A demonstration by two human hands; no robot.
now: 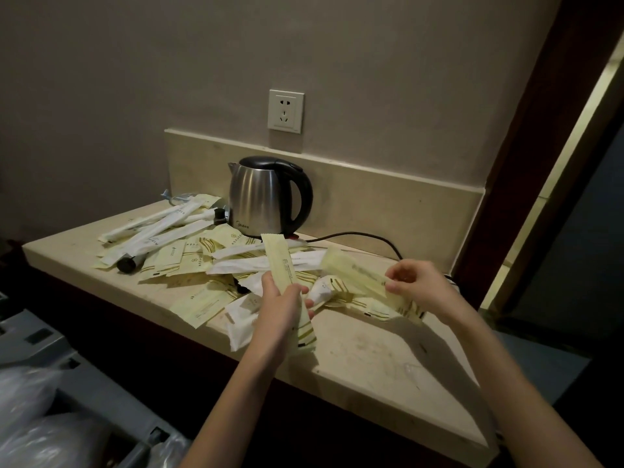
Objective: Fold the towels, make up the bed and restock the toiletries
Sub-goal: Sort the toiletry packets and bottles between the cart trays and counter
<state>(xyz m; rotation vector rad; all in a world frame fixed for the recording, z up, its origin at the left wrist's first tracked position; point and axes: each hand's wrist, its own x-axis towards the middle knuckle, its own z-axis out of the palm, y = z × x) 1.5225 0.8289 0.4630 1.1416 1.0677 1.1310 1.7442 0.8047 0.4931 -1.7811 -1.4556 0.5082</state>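
Left hand (283, 310) grips 1 long pale-yellow sachet (285, 269); right hand (417, 282) pinches another yellow packet (358, 275) — both above the beige stone counter (371, 359).

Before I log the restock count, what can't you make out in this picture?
- Head view: print on the long packet in the left hand is too small.
- Packets low in the pile are covered by others.
- The kettle cord's plug end passes behind the right hand.
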